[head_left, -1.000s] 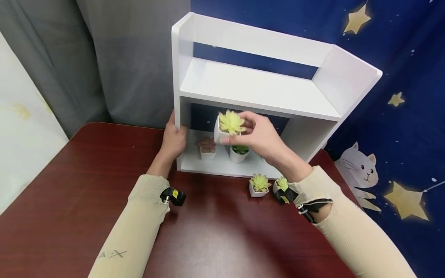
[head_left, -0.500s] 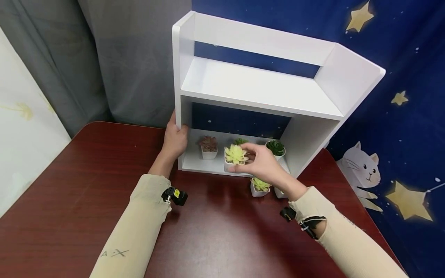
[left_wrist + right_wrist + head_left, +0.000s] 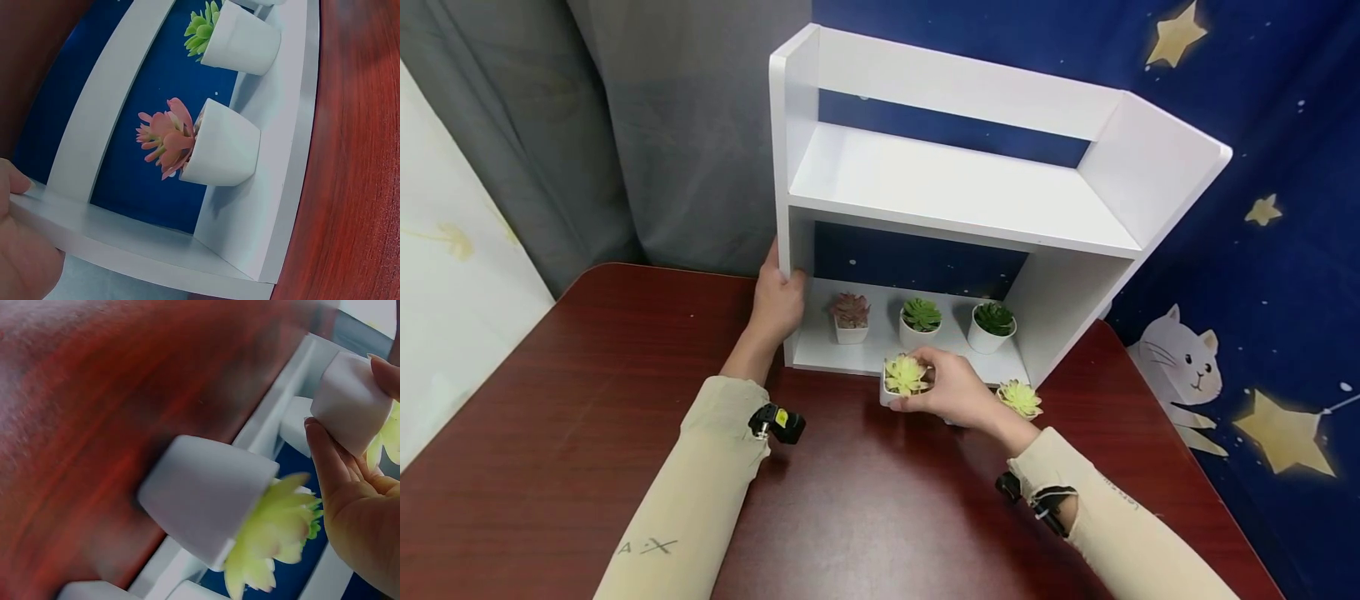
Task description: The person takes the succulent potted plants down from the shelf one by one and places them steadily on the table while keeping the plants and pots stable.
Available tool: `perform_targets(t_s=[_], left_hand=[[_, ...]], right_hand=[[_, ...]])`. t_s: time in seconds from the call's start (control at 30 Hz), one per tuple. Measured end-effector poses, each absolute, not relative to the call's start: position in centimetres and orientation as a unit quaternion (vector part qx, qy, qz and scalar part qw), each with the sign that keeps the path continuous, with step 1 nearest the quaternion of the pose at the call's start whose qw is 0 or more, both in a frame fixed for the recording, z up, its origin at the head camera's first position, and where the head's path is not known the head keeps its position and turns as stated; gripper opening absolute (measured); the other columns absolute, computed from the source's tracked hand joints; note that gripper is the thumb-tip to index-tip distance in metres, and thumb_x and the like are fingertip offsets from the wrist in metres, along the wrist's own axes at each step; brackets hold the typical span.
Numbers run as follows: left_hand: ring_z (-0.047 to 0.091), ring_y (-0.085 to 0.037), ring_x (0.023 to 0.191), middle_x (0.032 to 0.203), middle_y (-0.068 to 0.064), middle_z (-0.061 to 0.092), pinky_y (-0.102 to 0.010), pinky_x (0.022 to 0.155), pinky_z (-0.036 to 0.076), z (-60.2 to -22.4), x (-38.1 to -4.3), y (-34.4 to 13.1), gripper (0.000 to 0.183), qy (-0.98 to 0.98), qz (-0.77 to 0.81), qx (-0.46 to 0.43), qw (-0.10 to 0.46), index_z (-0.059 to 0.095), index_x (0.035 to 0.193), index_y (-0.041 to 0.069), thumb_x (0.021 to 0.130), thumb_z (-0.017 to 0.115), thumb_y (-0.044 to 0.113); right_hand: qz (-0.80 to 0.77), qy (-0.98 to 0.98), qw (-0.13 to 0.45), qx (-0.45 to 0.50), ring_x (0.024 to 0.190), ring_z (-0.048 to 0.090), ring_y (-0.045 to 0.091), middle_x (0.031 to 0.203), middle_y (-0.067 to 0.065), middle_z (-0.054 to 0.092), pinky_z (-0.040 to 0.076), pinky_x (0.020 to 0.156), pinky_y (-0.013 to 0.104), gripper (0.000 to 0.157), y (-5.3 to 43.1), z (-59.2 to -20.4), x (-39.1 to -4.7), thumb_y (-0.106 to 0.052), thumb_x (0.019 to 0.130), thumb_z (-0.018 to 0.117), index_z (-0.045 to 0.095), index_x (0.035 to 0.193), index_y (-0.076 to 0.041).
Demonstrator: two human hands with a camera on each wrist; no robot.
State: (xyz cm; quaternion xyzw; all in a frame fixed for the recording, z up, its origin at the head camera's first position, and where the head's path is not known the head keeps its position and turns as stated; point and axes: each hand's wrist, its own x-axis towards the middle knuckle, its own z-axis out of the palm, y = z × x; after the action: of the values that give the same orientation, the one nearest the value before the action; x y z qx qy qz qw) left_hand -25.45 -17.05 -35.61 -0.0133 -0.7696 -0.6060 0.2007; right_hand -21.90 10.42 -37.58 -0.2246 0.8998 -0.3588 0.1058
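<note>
My left hand (image 3: pixel 778 304) grips the left side panel of a white two-tier shelf (image 3: pixel 962 187); the left wrist view shows its thumb over the panel. Between the thumb and fingers of my right hand (image 3: pixel 958 392) is a small potted succulent (image 3: pixel 904 377), yellow-green in a white square pot, held just in front of the shelf's lower edge. On the lower tier stand a reddish succulent (image 3: pixel 851 315), a green one (image 3: pixel 921 315) and a dark green one (image 3: pixel 992 321), all in white pots. Another yellow-green potted succulent (image 3: pixel 209 494) is mostly hidden behind my right hand in the head view.
A further yellow-green succulent (image 3: pixel 1019 398) stands at the shelf's front right, partly covered by my right wrist. The dark red table (image 3: pixel 850 500) extends in front. Behind hang a grey curtain (image 3: pixel 700 142) and a blue star-patterned cloth (image 3: pixel 1187 208).
My right hand has lowered the yellow-green succulent from before the lower compartment to just in front of the shelf's bottom edge. The left hand keeps its hold on the side panel.
</note>
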Motion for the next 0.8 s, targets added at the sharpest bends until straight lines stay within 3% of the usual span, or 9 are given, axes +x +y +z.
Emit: perform_targets(t_s=[0.8], left_hand=[[0.034,-0.027,0.150,0.162,-0.013,0.036,-0.050,0.125,0.025,-35.64,-25.42,-17.00,0.063,-0.771,-0.602,-0.015,0.207,0.023,0.161,0.019,0.102,0.038,0.003]], right_hand=[[-0.203,0.937,0.093,-0.268,0.084,0.062,0.013,0.095,-0.001,0.072,0.052,0.080,0.034,0.054,9.88,-38.16,-21.66,-0.029,0.067,0.094,0.067,0.111,-0.010]])
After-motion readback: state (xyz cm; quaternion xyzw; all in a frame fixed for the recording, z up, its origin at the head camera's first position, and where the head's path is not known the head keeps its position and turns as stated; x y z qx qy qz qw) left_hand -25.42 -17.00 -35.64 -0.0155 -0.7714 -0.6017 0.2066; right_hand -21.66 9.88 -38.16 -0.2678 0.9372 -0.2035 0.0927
